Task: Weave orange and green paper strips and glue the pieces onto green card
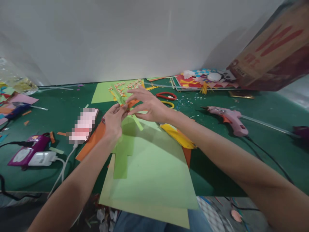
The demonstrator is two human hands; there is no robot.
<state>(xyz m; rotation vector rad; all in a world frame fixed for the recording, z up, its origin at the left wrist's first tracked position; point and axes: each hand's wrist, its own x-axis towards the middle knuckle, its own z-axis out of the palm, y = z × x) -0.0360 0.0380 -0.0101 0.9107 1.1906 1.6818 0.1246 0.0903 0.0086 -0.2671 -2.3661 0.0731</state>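
My left hand [114, 120] is closed, its thumb and fingers pinching a light green paper strip [137, 122] that slants out above and below the fingertips. A small orange paper piece [133, 103] shows beside the strip, between both hands. My right hand [150, 103] is just to the right, its fingers spread and curved around the orange piece; whether they touch it is hard to make out. Below the hands lie large pale green paper sheets [154, 177], overhanging the table's front edge, with darker green strips [120, 166] on their left side.
A pink glue gun [228, 118] lies right, its cord trailing forward. Red-handled scissors [166, 95] and a yellow cutter [178, 136] are near my right arm. Left are a phone [84, 124] on a cable and a purple power bank [30, 149]. A paper bag [270, 48] stands back right.
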